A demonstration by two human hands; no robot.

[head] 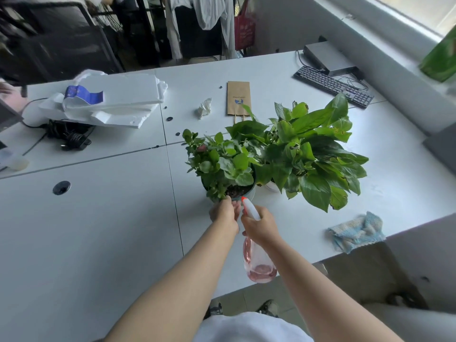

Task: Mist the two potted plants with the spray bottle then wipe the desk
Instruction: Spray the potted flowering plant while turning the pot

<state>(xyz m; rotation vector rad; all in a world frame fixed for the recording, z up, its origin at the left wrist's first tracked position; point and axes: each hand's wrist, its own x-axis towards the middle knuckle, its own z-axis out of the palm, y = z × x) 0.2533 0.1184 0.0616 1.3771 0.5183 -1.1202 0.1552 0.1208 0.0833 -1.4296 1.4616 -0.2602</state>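
Note:
Two potted plants stand side by side on the white desk (98, 218). The small-leaved plant (222, 164) sits in a teal pot on the left; the big-leaved plant (313, 154) in a white pot is to its right. My left hand (225, 213) grips the near rim of the teal pot. My right hand (260, 224) holds a pink clear spray bottle (257, 264) by its white neck, its orange nozzle pointing at the small plant. A blue and white cloth (357, 232) lies crumpled near the desk's right edge.
A brown paper bag (238, 98) and a crumpled tissue (204, 108) lie behind the plants. White foam slabs (118, 99) and black cables (69, 135) sit at the far left. A black keyboard (333, 86) rests at the far right. A round cable port (61, 187) is set in the desk.

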